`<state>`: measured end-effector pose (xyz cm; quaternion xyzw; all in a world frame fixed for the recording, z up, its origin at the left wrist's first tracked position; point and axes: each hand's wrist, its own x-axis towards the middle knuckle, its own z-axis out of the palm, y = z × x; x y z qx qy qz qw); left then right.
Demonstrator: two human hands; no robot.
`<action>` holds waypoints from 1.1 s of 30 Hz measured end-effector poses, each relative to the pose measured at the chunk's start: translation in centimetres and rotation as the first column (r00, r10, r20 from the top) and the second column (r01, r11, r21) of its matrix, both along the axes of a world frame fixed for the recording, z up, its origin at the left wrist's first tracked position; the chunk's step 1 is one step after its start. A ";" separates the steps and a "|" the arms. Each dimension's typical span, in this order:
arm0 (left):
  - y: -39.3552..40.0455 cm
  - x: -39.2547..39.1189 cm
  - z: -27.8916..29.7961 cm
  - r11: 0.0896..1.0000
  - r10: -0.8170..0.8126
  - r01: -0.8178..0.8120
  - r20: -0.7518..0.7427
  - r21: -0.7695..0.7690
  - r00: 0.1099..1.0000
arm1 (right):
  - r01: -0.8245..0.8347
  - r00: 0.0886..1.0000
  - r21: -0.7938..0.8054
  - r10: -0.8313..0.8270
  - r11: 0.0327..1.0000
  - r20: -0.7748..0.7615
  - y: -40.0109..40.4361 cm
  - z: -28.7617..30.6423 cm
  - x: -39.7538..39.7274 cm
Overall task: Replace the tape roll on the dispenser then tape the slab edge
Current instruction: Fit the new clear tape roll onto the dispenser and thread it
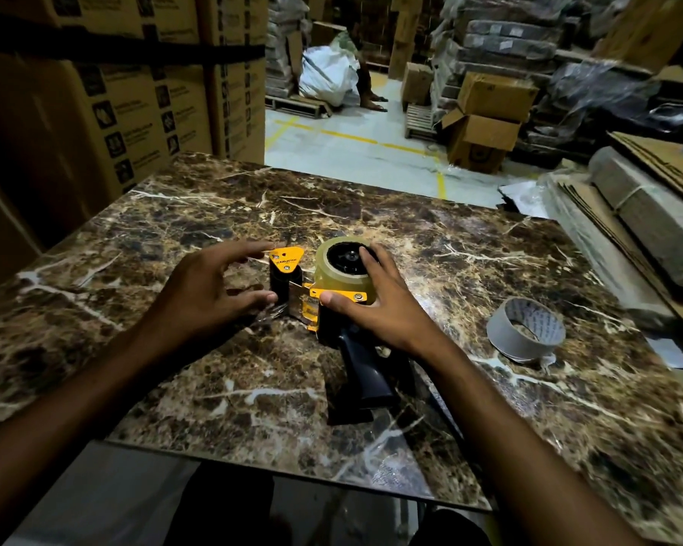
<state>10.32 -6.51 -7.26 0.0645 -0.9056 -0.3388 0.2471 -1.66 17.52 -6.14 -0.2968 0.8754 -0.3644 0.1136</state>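
A yellow and black tape dispenser lies on its side in the middle of the brown marble slab, its dark handle pointing toward me. A clear tape roll sits on its hub. My right hand presses down on the roll and the yellow frame, fingers on the hub, thumb on the frame. My left hand has its fingers spread beside the roller end, thumb and forefinger at a loose strip of clear tape. An empty grey cardboard core rests on the slab to the right.
Stacked cardboard boxes stand close at the left. Flattened cardboard and wrapped slabs lie to the right. Behind the slab are open floor with yellow lines, more boxes, a white sack, and a seated person's legs.
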 end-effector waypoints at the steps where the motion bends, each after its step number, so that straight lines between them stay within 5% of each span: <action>1: 0.2 0.2 -0.1 0.998 0.049 -0.049 0.019 0.026 0.999 | 0.003 1.000 0.000 -0.003 1.000 0.000 0.0 0.0 0.0; 7: 2.5 0.5 0.2 0.993 0.108 -0.116 0.179 0.034 0.978 | 0.010 1.000 -0.023 -0.010 1.000 0.007 0.0 0.1 0.3; 14: 2.7 0.2 0.4 0.984 0.175 -0.162 0.218 -0.076 0.960 | 0.027 0.999 -0.077 -0.024 0.997 0.043 0.0 0.1 0.5; 24: 2.6 -0.1 -0.2 0.989 0.144 -0.150 0.264 0.003 0.954 | 0.069 0.993 -0.132 -0.055 0.989 0.108 0.3 0.6 1.7; 30: 2.8 -0.1 0.1 0.989 0.135 -0.146 0.261 0.023 0.956 | 0.238 0.967 -0.092 -0.245 0.967 -0.076 1.2 0.7 3.6; 33: 2.8 -0.1 0.2 0.988 0.137 -0.150 0.267 0.032 0.954 | 0.296 0.954 0.005 -0.296 0.955 0.045 1.8 0.8 4.3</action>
